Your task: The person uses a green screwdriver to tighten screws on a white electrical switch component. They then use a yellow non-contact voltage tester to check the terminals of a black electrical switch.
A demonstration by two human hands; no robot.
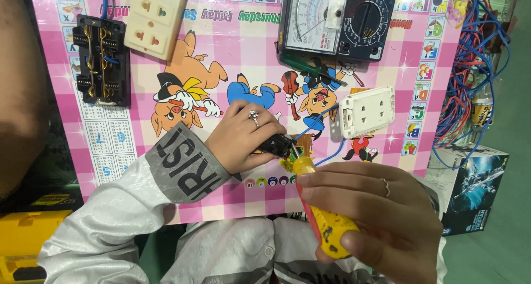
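Head view: two hands work a small black electrical part on a pink cartoon-printed board (pixel 232 51).

Left hand (pixel 243 137) closes its fingers around the small black part (pixel 276 144) near the board's front edge. Right hand (pixel 370 212) grips a yellow-handled screwdriver (pixel 323 220), its long axis running from lower right up-left, tip pointing at the part. A blue-printed cardboard box (pixel 475 187) sits off the board's right edge.

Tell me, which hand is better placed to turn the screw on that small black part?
The right hand: it grips the yellow screwdriver, tip at the black part. The left hand holds that part.
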